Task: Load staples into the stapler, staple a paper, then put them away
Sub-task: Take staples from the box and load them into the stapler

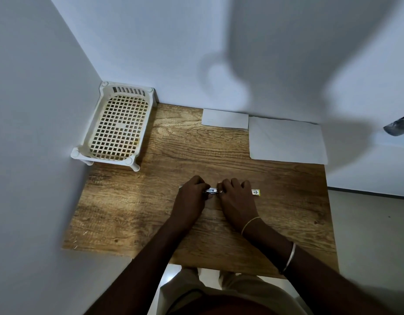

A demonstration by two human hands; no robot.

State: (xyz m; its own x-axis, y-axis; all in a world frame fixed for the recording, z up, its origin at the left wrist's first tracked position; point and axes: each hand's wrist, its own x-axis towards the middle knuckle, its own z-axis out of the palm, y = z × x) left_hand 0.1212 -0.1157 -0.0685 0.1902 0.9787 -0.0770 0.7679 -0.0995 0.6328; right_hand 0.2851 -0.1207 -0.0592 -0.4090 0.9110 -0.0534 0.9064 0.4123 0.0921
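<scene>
A small metal stapler lies on the wooden table, mostly covered by both hands. My left hand grips its left end. My right hand is closed over its right end, fingertips at the shiny middle part. A small yellow and white staple box pokes out just right of my right hand. Two white papers rest at the table's far edge: a small one and a larger sheet to its right. Whether the stapler is open is hidden.
A white plastic lattice basket on short legs stands in the far left corner against the walls. The table meets a wall at the left and at the back. Its right and near edges drop to the floor.
</scene>
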